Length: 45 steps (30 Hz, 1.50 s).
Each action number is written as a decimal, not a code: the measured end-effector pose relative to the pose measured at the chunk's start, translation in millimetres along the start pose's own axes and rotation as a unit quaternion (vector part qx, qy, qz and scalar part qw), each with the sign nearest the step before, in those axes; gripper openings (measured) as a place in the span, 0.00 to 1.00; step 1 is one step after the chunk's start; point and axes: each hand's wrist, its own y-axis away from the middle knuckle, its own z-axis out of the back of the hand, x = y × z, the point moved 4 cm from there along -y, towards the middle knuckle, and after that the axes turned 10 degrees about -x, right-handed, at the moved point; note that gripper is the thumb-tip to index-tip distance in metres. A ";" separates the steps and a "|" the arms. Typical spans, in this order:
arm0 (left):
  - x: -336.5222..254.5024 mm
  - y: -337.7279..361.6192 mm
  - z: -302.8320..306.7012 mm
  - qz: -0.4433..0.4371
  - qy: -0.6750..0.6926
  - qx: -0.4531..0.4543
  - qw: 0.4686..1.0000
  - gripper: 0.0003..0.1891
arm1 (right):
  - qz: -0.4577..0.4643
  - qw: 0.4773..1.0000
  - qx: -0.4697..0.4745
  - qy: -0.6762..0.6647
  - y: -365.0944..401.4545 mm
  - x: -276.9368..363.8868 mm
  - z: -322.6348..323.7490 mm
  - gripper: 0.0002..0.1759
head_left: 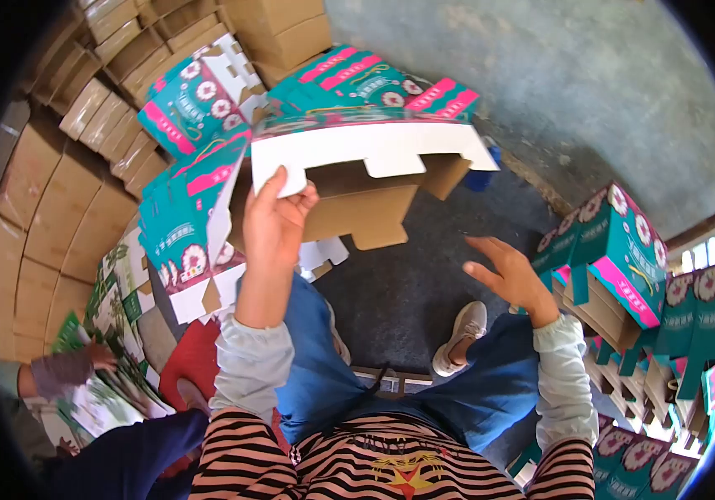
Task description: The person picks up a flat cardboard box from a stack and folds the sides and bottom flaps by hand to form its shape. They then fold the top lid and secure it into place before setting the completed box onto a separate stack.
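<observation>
My left hand [278,212] pinches the white edge of an opened carton [332,148] in front of me. Its notched white flap faces me, and brown inner cardboard [357,212] shows below it. My right hand [503,271] is held over the dark floor, apart from the carton, fingers spread and nothing in it. Green and pink printed cartons [195,100] lie beyond and to the left of the held one. To the right of my right hand stands a green carton [624,250] with a brown open underside.
Brown boxes [41,200] are stacked at the left. A grey wall [540,67] rises ahead. A co-worker's hand [101,357] touches printed sheets [116,392] at lower left. More green cartons [699,308] stand at the right. My shoes [461,333] are on the floor.
</observation>
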 end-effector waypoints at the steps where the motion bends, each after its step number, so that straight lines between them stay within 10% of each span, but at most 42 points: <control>1: 15.6 8.0 -12.3 0.013 0.020 0.008 1.000 0.10 | -0.039 0.993 -0.017 -0.110 -0.5 1.0 -1.7 0.31; 3: 51.6 19.7 -29.8 0.064 0.085 0.035 0.994 0.10 | -0.105 0.938 -0.053 -0.327 -2.4 3.4 -9.4 0.33; 11: 171.3 82.2 -59.4 0.275 0.215 -0.043 0.936 0.11 | -0.244 0.834 -0.076 -0.489 6.6 -0.7 -17.8 0.25; 17: 130.7 129.2 -65.5 0.300 0.069 0.074 0.949 0.23 | -0.310 0.810 -0.098 -0.488 14.4 -26.1 -21.1 0.21; 20: 91.4 141.0 -34.3 0.103 -0.331 0.191 0.918 0.31 | -0.321 0.815 -0.073 -0.477 17.8 -25.7 -22.5 0.21; 25: 76.1 132.0 -2.5 -0.340 -0.679 0.118 0.640 0.40 | -0.327 0.822 -0.035 -0.464 25.2 -25.2 -31.7 0.21; 29: 94.3 114.4 29.7 -0.226 -0.620 0.086 0.746 0.44 | -0.331 0.827 -0.023 -0.454 25.4 -26.8 -31.1 0.21; 37: 88.9 83.6 44.8 0.003 -0.593 0.179 0.785 0.23 | -0.308 0.848 0.029 -0.430 -0.8 -46.0 -14.8 0.23; 43: 92.8 77.2 29.7 0.003 -0.553 0.139 0.822 0.22 | -0.383 0.835 -0.039 -0.393 -20.5 -87.6 -17.7 0.23; 45: 103.7 74.2 26.5 -0.136 -0.563 0.153 0.801 0.23 | -0.394 0.841 -0.049 -0.367 -23.7 -103.9 -33.7 0.22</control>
